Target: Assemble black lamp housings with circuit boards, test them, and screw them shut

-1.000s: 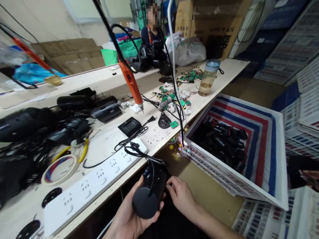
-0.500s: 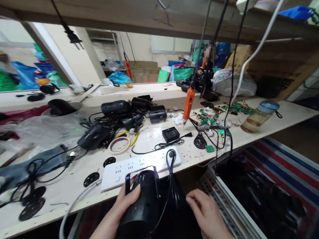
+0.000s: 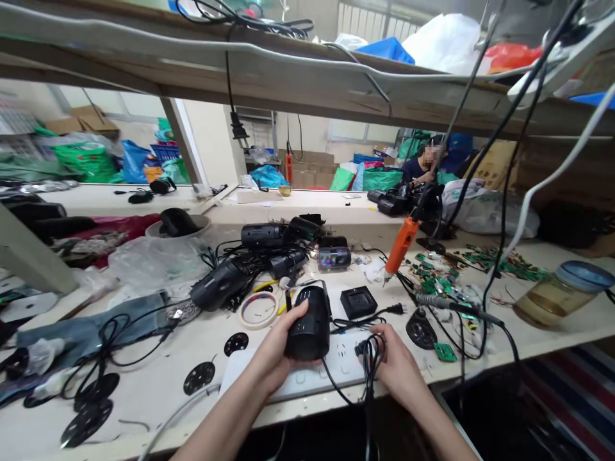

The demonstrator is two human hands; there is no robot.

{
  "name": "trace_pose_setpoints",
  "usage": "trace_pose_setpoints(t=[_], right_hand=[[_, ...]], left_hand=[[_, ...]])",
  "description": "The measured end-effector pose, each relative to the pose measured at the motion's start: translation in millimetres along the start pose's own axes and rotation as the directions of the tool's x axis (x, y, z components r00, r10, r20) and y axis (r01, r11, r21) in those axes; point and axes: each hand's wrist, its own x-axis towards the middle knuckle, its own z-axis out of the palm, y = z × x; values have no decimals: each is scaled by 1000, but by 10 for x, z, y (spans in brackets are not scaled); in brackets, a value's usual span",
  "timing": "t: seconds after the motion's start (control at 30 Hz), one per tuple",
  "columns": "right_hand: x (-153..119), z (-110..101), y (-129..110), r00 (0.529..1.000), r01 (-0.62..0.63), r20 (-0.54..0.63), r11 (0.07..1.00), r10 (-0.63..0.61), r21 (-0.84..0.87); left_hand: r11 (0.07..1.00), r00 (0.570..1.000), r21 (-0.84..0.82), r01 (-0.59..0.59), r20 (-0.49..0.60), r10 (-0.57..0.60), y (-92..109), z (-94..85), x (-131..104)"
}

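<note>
My left hand (image 3: 283, 336) is wrapped around a black cylindrical device (image 3: 307, 326), holding it above the white power strip (image 3: 307, 384). A thin cable runs from the device's underside to a bundled black power cord (image 3: 369, 378). Over the right end of the strip, my right hand (image 3: 391, 358) is closed on the cord close to its black plug (image 3: 360, 347). Whether the plug sits in a socket, I cannot tell. Just behind the strip lies a small black square box (image 3: 358, 301), with a second two-pin plug (image 3: 394, 309) beside it.
A roll of tape (image 3: 258, 310) and several black cylindrical devices (image 3: 221, 282) lie behind and left. An orange electric screwdriver (image 3: 402, 246) hangs on the right, near green circuit boards (image 3: 444, 352) and a jar of liquid (image 3: 552, 301). Another person (image 3: 420, 168) sits across the bench.
My left hand has raised the black device from the bench's front edge to over the power strip. My right hand, earlier away from the cord, has moved up and gripped it. The view has shifted.
</note>
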Motion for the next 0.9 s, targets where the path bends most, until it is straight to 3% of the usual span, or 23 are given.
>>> trace_pose_setpoints(t=[0.2, 0.4, 0.53, 0.6, 0.7, 0.73, 0.8, 0.87, 0.9], right_hand=[[-16, 25, 166, 994, 49, 98, 999, -47, -18], [-55, 99, 245, 997, 45, 68, 999, -45, 8], [-63, -148, 206, 988, 115, 105, 993, -115, 6], [-40, -377, 60, 972, 222, 85, 973, -217, -56], [18, -597, -377, 916, 367, -96, 910, -390, -191], [48, -596, -557, 878, 408, -179, 890, -444, -205], [144, -482, -901, 810, 525, -186, 829, -557, -195], [295, -290, -1153, 780, 588, -135, 790, -611, -176], [384, -196, -1232, 788, 593, -87, 789, -609, -159]], left_hand=[[993, 995, -63, -101, 3, 101, -29, -95, 66], [984, 990, -111, -139, -2, 140, 37, -91, 94], [985, 987, -88, -150, -67, 144, 58, -76, 89], [986, 989, -97, -138, -68, 132, 45, -77, 93], [983, 988, -103, -151, -43, 148, 19, -60, 102], [982, 987, -99, -159, -38, 156, 13, -47, 101], [980, 984, -82, -180, -21, 179, 8, -13, 95], [975, 976, -58, -214, 19, 215, 16, 15, 87], [971, 971, -48, -235, 44, 237, 26, 22, 85]])
